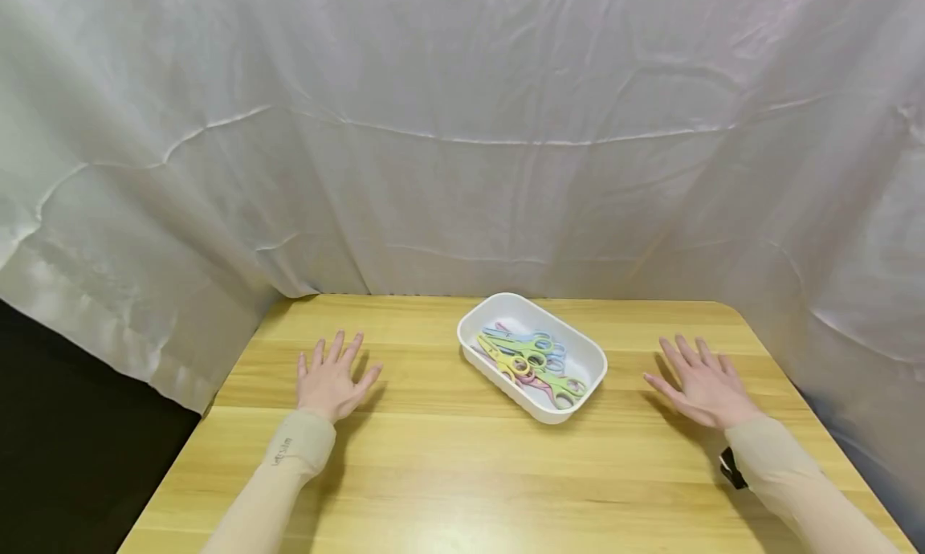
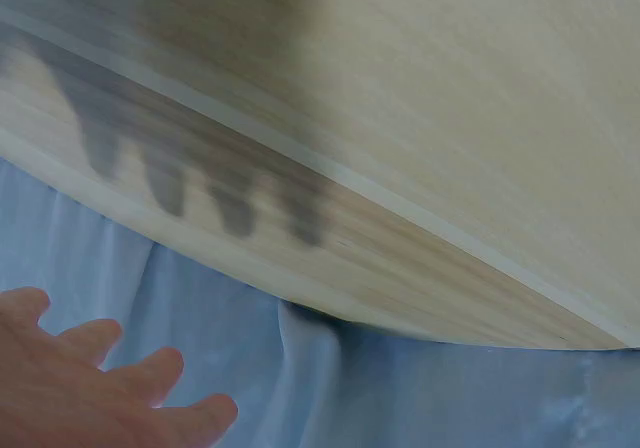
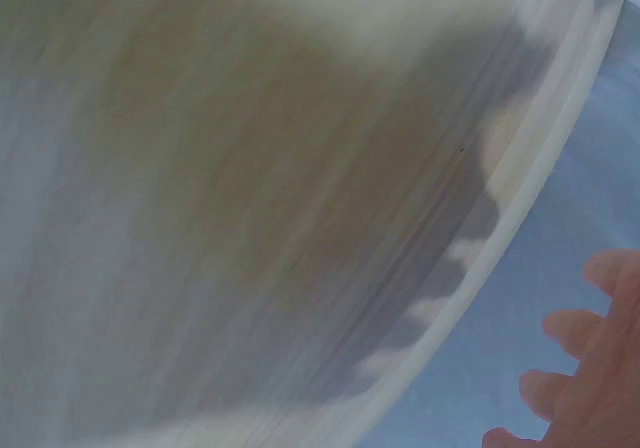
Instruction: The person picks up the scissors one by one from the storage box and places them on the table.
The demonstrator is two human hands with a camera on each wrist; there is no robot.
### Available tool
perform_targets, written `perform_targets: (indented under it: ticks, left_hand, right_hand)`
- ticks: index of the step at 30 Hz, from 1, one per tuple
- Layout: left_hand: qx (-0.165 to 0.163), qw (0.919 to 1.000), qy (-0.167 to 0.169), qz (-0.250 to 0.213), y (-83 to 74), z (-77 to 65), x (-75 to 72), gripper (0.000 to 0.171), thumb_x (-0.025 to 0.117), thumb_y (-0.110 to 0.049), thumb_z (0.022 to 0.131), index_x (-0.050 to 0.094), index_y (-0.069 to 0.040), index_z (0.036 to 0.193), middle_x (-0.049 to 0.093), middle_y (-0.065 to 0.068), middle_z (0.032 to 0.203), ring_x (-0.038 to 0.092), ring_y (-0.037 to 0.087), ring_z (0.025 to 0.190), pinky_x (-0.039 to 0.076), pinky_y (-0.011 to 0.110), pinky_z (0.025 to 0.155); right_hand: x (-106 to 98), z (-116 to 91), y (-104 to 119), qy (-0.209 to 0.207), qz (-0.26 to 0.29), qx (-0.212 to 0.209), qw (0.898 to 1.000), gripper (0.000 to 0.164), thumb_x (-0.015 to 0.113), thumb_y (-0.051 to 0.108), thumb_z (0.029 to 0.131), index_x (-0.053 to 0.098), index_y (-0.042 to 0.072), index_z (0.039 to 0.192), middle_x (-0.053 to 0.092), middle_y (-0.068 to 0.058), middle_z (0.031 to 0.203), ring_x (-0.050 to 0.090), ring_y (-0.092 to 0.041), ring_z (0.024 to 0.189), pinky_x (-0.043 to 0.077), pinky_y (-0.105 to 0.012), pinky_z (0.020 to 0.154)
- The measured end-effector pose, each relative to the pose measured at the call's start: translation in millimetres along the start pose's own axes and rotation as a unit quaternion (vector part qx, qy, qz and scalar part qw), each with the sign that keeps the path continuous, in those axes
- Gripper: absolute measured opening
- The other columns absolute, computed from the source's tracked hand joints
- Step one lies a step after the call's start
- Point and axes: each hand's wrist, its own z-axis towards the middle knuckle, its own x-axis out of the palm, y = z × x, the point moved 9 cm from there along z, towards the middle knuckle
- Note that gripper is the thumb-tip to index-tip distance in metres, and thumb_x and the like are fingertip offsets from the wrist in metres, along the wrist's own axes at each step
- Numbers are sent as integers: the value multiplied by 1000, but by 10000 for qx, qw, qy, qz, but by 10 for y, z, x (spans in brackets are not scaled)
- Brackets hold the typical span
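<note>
In the head view a white plastic tray (image 1: 477, 361) stands a little right of centre on the wooden table. Several pairs of scissors lie in it in a loose heap: yellow scissors (image 1: 499, 356), green scissors (image 1: 567, 386), blue ones and pink ones, partly covering one another. Left of the tray my left hand (image 1: 329, 383) hovers palm down over the table with fingers spread, holding nothing. My right hand (image 1: 706, 387) is on the tray's right, also spread and holding nothing. Each wrist view shows fingertips and the hand's shadow cast on the wood.
A light wooden table (image 1: 448, 490) runs under both arms. Pale grey curtain fabric (image 1: 462, 201) hangs behind its far edge and along the sides. A dark area (image 1: 72, 441) lies beyond the table's left edge. A black band (image 1: 732, 467) sits at the right wrist.
</note>
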Motion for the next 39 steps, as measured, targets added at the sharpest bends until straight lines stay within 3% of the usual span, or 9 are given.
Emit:
perform_targets:
  ticks: [8,17,22,28,35,39]
  left_hand:
    - [178,9996,-211,55,-137,-2,-5,77,40,-67,98,29,-21,160,25,19,166,22,53,150,11,74,121]
    - [464,9981,-414,-30,-530,69,-22,75,37,-68,98,41,-18,154,41,18,159,42,46,143,33,69,115]
    - [752,9954,-584,-95,-830,91,16,67,41,-62,100,48,-16,148,52,16,150,52,40,135,43,63,110]
    - [992,9924,-585,-424,-1141,94,104,59,45,-55,102,51,-17,147,55,13,148,55,40,133,46,61,109]
    - [1086,9905,-346,-768,-1374,72,230,57,41,-51,104,51,-15,146,54,13,150,52,38,137,43,60,112]
    - [1026,9873,-209,-1194,-1456,52,271,56,42,-48,104,52,-11,145,55,15,148,53,38,135,43,59,113]
  right_hand:
    - [0,49,210,51,280,-173,9994,84,36,62,102,21,3,160,19,-33,162,19,-62,145,16,-77,116]
    - [-68,172,648,-32,1333,-574,9894,77,39,51,105,19,0,160,23,-33,162,25,-56,147,23,-73,117]
    - [-72,269,848,-97,2032,-594,9773,72,37,46,107,19,0,159,25,-32,162,28,-55,146,25,-71,117]
    - [-85,313,1007,11,3080,-507,9500,67,35,39,109,21,-6,157,35,-37,154,39,-56,140,31,-68,116]
    - [-48,335,1088,137,3733,-302,9271,67,38,35,109,21,-11,155,43,-39,147,49,-52,133,37,-64,115]
    - [-35,335,1110,126,3869,-173,9219,65,43,28,108,23,-14,153,46,-40,143,54,-51,128,44,-60,111]
